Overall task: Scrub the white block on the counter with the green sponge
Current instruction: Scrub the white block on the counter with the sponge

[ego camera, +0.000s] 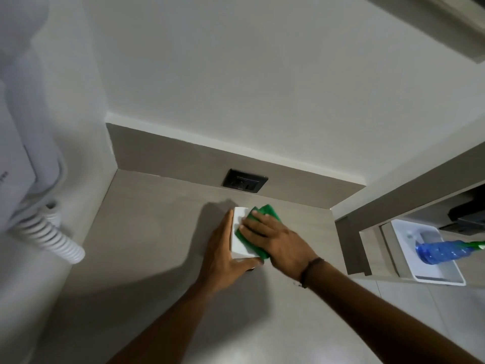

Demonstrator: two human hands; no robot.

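A white block (240, 240) stands on the beige counter (147, 232), a short way in front of the back wall. My left hand (223, 258) grips it, palm against its left side and thumb under its near edge. My right hand (275, 241) presses a green sponge (265, 218) flat onto the block's top and right part. The sponge sticks out beyond the fingers at the far end and shows again at the near edge. Most of the block's top is hidden under the sponge and hand.
A black socket plate (245, 180) sits in the low backsplash behind the block. A white wall-mounted hair dryer with a coiled cord (49, 232) hangs at the left. To the right, a white tray (430, 256) holds a blue plastic bottle (441, 252).
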